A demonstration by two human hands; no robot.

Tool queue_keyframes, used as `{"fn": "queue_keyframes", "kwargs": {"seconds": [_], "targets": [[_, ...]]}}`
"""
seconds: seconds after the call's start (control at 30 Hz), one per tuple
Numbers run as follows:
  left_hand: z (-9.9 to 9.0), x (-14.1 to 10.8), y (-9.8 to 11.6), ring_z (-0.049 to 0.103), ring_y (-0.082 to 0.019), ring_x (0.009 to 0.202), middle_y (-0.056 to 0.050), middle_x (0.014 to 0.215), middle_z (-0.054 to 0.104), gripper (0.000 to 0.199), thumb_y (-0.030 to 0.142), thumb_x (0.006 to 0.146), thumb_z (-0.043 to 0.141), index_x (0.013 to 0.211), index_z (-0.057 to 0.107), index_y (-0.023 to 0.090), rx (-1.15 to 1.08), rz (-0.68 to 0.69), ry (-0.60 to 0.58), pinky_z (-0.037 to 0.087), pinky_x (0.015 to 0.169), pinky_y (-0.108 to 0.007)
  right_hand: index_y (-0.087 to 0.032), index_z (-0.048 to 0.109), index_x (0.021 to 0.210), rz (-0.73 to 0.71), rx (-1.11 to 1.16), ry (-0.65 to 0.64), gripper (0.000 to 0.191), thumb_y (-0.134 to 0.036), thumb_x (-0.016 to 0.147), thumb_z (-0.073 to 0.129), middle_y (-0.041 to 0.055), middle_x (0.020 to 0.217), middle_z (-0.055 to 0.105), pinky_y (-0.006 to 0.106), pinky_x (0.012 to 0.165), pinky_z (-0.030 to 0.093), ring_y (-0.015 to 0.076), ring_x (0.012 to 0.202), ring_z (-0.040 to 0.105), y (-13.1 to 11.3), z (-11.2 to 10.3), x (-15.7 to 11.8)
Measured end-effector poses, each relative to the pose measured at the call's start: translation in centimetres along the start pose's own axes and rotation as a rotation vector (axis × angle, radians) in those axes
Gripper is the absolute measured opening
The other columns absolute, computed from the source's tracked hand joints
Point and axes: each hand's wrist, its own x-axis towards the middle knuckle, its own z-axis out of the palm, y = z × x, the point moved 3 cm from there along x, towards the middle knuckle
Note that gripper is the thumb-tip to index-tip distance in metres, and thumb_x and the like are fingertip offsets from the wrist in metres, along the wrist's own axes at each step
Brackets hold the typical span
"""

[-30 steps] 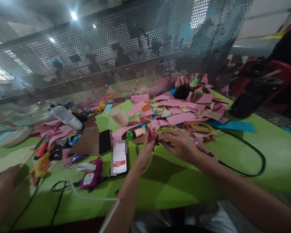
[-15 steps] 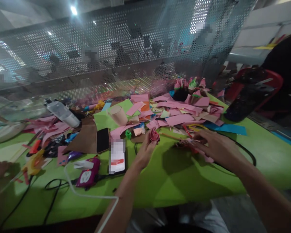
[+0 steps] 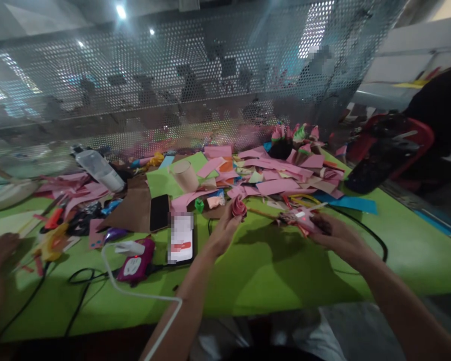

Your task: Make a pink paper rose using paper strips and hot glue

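My left hand is closed around a pink paper rose, its rolled petals showing above my fingers. A thin tan stick runs from beside the rose toward the right; whether it is joined to the flower is hard to tell. In my right hand is a pink glue gun with a small red light, held above the green table. Its front end points left, close to the stick's far end. My fingers partly hide its handle.
Pink paper strips and scraps cover the back. Two phones, a purple power adapter with cables and a cup lie left. Another person's hand is near a yellow glue gun. A dark bottle stands right.
My right hand has lifted the pink glue gun and turned it, so its body and red light now show. My left hand keeps the rose in nearly the same spot.
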Motion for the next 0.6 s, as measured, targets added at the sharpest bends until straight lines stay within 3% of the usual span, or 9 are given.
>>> {"fn": "queue_keyframes", "kwargs": {"seconds": [0.1, 0.2, 0.43, 0.6], "targets": [[0.1, 0.0, 0.1, 0.054, -0.028, 0.12, -0.012, 0.141, 0.053, 0.063, 0.043, 0.093, 0.047, 0.151, 0.033, 0.024, 0.008, 0.006, -0.002, 0.046, 0.097, -0.039, -0.022, 0.058, 0.088, 0.218, 0.283, -0.046, 0.039, -0.039, 0.057, 0.075, 0.0005, 0.068, 0.063, 0.025, 0.042, 0.037, 0.0179, 0.055, 0.06, -0.4, -0.1, -0.6], [0.1, -0.2, 0.3, 0.054, -0.028, 0.121, -0.011, 0.141, 0.054, 0.061, 0.041, 0.093, 0.046, 0.15, 0.035, 0.024, 0.029, -0.006, 0.003, 0.046, 0.098, -0.04, -0.022, 0.057, 0.078, 0.273, 0.464, -0.118, 0.038, -0.044, 0.056, 0.078, 0.0004, 0.059, 0.06, 0.025, 0.041, 0.034, 0.0148, 0.049, 0.054, -1.4, 0.4, -1.0], [0.2, -0.4, 1.1, 0.038, -0.029, 0.14, -0.007, 0.154, 0.041, 0.058, 0.041, 0.092, 0.048, 0.147, 0.038, 0.025, 0.107, 0.088, 0.0, 0.033, 0.114, -0.044, -0.02, 0.064, 0.073, 0.107, 0.392, -0.247, 0.035, -0.051, 0.063, 0.076, -0.0007, 0.05, 0.056, 0.025, 0.04, 0.032, 0.0121, 0.044, 0.045, -4.3, 1.1, -0.9], [0.1, -0.6, 1.9, 0.033, -0.03, 0.144, -0.008, 0.155, 0.042, 0.056, 0.039, 0.093, 0.048, 0.146, 0.039, 0.024, 0.221, 0.12, 0.029, 0.024, 0.12, -0.048, -0.021, 0.074, 0.092, -0.033, 0.271, -0.289, 0.04, -0.056, 0.072, 0.072, 0.0065, 0.075, 0.072, 0.026, 0.044, 0.043, 0.0172, 0.06, 0.06, -7.2, 1.5, -1.2]]}}
